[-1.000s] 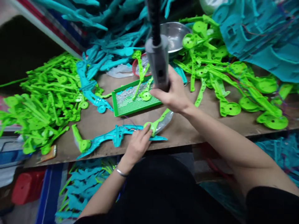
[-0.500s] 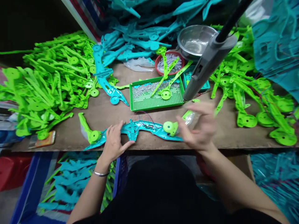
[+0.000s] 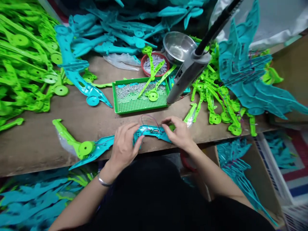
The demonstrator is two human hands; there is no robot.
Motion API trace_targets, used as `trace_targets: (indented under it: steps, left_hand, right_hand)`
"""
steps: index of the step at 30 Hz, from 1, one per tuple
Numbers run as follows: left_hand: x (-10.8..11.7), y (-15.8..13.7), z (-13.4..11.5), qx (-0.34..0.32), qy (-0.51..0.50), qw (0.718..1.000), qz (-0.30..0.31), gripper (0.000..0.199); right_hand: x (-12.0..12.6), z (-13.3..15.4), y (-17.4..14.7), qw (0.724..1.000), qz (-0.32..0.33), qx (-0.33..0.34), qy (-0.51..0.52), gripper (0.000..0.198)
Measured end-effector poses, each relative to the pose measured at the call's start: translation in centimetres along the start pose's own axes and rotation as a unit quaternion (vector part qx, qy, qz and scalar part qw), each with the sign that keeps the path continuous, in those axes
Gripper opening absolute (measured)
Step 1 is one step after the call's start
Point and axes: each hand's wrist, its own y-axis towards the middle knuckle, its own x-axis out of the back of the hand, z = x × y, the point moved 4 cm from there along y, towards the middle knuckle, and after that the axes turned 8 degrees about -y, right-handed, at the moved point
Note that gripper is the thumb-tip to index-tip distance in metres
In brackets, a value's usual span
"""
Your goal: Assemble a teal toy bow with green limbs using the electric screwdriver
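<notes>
A long turquoise plastic shell lies open side up along the table's front edge, with a small circuit board and thin wires inside. My left hand is closed over its middle, thumb beside the board and fingers across the far rim. My right hand bends over the right part, thumb and forefinger close together beside the wires; what they pinch, if anything, is too small to make out. A thin red wire loop rises between my hands. A green arm with a round hub sits on the shell's left end.
Behind the shell stands a green perforated tray of screws with green arms across it. A grey upright tool hangs at its right corner. Further back are a red basket and a metal bowl. Green parts are heaped left.
My right hand has come down and left, from raised and blurred to the shell near the wires. My left hand stays on the shell. The camera view has turned right.
</notes>
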Motion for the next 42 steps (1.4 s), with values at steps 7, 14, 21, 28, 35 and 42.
trace_targets:
  steps: [7,14,21,28,35,42]
  left_hand:
    - [-4.6,3.0,-1.4,-0.026,-0.041,0.999,0.015,0.053]
    - [-6.2,3.5,-0.9,-0.016,-0.028,0.998,0.05,0.064]
    - [-6.6,3.1,-0.6,-0.006,-0.04,0.996,0.078,0.047]
    - [-6.6,3.5,-0.2,0.022,-0.099,0.99,0.097,0.02]
    - [-6.6,3.9,-0.2,0.011,-0.095,0.989,0.113,0.018]
    - [-6.4,4.2,-0.3,0.024,-0.088,0.987,0.136,0.018]
  right_hand:
    - [-1.2,0.3,0.7,0.998,0.037,-0.051,0.005,0.013]
    - [-1.1,0.0,0.9,0.997,0.039,-0.056,0.034,0.008]
    - [0.3,-0.8,0.6,0.991,0.056,-0.05,0.11,0.003]
    - [0.8,-1.2,0.5,0.988,0.088,-0.034,0.123,0.004]
    - [1.1,-1.2,0.4,0.991,0.083,0.003,0.102,0.008]
    - [0.7,0.2,-1.8,0.986,0.031,0.128,-0.1,0.019]
